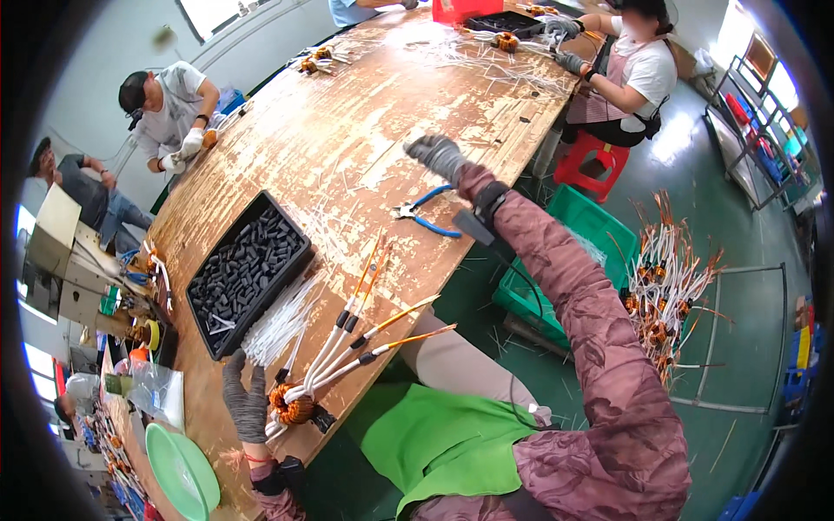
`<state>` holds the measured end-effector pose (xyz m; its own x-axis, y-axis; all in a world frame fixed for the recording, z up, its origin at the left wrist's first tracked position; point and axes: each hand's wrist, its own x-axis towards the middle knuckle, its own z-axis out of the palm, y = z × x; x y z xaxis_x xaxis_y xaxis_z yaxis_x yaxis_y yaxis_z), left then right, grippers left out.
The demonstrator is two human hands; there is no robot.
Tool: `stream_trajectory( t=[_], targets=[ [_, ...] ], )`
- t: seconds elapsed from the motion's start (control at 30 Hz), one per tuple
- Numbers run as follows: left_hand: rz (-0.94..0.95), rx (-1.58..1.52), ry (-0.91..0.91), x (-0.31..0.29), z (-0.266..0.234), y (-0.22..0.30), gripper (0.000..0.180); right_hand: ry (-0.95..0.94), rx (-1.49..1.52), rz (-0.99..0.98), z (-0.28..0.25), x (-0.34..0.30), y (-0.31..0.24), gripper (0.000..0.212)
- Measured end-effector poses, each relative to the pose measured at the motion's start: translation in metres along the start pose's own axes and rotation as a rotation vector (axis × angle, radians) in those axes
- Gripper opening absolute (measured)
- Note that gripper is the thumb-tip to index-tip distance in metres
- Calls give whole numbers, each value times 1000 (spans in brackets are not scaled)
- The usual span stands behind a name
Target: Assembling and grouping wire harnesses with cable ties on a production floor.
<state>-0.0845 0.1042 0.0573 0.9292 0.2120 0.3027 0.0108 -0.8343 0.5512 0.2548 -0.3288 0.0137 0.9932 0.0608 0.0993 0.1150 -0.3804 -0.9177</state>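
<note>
My left hand, in a grey glove, is open at the table's near edge, its fingers apart. It is beside a copper-wound ring coil with several white-sleeved leads; whether it touches the coil I cannot tell. The leads carry black sleeves and end in orange-yellow tips pointing right. My right hand, also gloved, reaches out over the table. Its fingers are loosely bent, and nothing shows in them. Blue-handled cutting pliers lie with their handles spread, just nearer to me than that hand.
A black tray of short black sleeves stands beside a bundle of white strips. A green crate is below the table's right edge, near a heap of coils. A pale green basin stands left. Co-workers sit around the table.
</note>
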Motion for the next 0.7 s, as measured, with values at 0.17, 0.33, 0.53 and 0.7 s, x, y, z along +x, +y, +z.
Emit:
stream_trajectory(
  t=[0.17, 0.33, 0.53, 0.7],
  targets=[
    [78, 35, -74, -40, -5, 25, 31, -4, -655, -100, -52, 2, -33, 46],
    [257, 73, -170, -62, -10, 38, 30, 51, -1518, -757, -110, 17, -98, 22],
    [283, 2, -155, -79, 16, 73, 25, 224, -582, -581, -134, 2, -186, 25],
    [447, -142, -296, -97, 52, 118, 28, 141, 82, -410, -140, -13, -218, 26]
  ],
)
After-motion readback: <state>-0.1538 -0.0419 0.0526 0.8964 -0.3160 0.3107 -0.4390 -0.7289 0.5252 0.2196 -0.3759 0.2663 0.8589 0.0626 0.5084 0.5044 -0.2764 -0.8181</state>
